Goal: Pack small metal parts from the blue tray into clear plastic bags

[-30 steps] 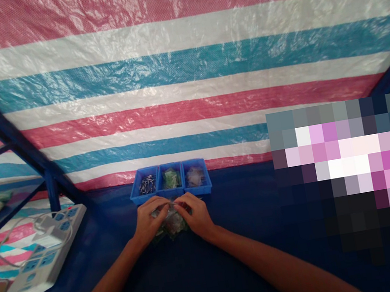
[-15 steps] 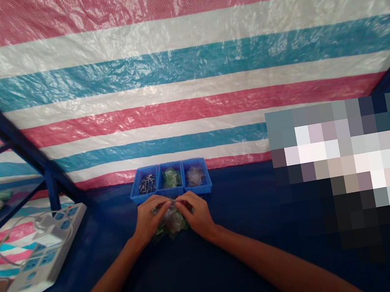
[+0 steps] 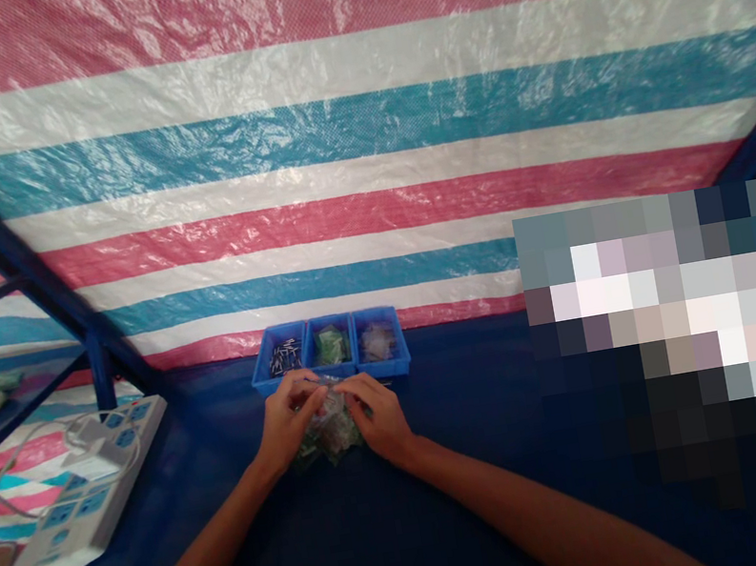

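My left hand [image 3: 287,424] and my right hand [image 3: 377,411] meet over a small clear plastic bag [image 3: 330,428] with green and dark bits inside, lying on the dark blue table [image 3: 391,532]. Both hands pinch the bag's top edge with curled fingers. Just beyond them stand three blue bins side by side: the left bin [image 3: 282,359] holds small metal pins, the middle bin [image 3: 331,347] greenish packets, the right bin [image 3: 379,341] clear packets.
A white power strip [image 3: 86,491] with cables lies at the left edge of the table, beside a blue metal frame [image 3: 100,368]. A striped red, white and blue tarp [image 3: 353,133] hangs behind. A blurred patch covers the right side.
My left hand's fingers have lifted slightly and shifted toward the bag's top; the right hand has stayed almost in place. The bag remains between both hands.
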`<move>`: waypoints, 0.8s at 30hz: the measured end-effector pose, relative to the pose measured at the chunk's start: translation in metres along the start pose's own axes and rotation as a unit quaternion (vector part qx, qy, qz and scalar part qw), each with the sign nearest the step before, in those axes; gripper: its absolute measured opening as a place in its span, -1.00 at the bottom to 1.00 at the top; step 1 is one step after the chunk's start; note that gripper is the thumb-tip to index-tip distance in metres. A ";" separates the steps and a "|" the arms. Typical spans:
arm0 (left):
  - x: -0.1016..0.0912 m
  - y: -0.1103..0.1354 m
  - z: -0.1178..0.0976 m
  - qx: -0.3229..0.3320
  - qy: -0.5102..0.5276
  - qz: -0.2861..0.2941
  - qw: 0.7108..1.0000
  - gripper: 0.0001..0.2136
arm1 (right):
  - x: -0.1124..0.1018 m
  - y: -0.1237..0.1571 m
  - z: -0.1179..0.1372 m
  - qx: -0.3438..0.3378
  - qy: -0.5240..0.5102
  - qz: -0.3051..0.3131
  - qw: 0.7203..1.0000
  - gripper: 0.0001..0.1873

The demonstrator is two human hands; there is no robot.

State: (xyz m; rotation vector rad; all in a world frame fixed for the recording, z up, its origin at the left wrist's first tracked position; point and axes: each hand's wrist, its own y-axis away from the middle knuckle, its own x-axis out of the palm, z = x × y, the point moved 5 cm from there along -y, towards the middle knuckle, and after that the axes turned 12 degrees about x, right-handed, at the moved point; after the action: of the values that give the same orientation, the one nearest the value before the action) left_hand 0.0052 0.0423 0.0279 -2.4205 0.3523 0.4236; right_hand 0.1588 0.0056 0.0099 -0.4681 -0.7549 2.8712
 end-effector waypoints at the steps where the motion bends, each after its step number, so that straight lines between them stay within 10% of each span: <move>1: 0.001 0.000 -0.001 -0.001 0.003 0.007 1.000 -0.79 | 0.001 0.000 0.001 -0.007 0.006 0.006 1.000 -0.75; 13: -0.002 -0.006 -0.014 0.087 -0.093 0.062 0.990 -0.79 | -0.003 -0.003 -0.005 0.048 -0.005 -0.027 0.998 -0.84; 24: 0.006 0.002 -0.001 -0.028 0.004 0.045 0.999 -0.72 | 0.002 0.002 -0.012 0.055 -0.038 -0.009 0.998 -0.82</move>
State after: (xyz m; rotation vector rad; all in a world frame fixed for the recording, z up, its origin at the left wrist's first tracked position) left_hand 0.0105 0.0396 0.0253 -2.4680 0.4592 0.4694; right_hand 0.1611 0.0101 -0.0014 -0.3380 -0.6054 2.9085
